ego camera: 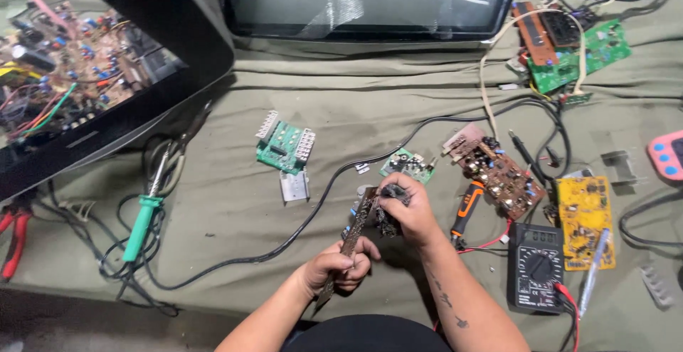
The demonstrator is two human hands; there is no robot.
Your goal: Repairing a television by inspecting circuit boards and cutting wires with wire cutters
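Both hands grip one long narrow circuit board (353,242) over the near middle of the olive cloth (356,110), left hand (340,270) clamped on its lower end, right hand (405,213) closed around its upper part, and it looks light, stiff and fragile, best held by the edges, with a black multimeter (537,266) near the right and a green soldering iron (142,220) toward the left edge.

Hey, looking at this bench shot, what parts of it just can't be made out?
Head view only:
- Long circuit board: the left hand and right hand cover much of it; its parts are blurred.
- Multimeter: dial setting too small to tell.
- Pink device: cut off by the right edge.
- Red-handled tool: cut off by the left edge.
- Soldering iron: its tip is lost among the cables.
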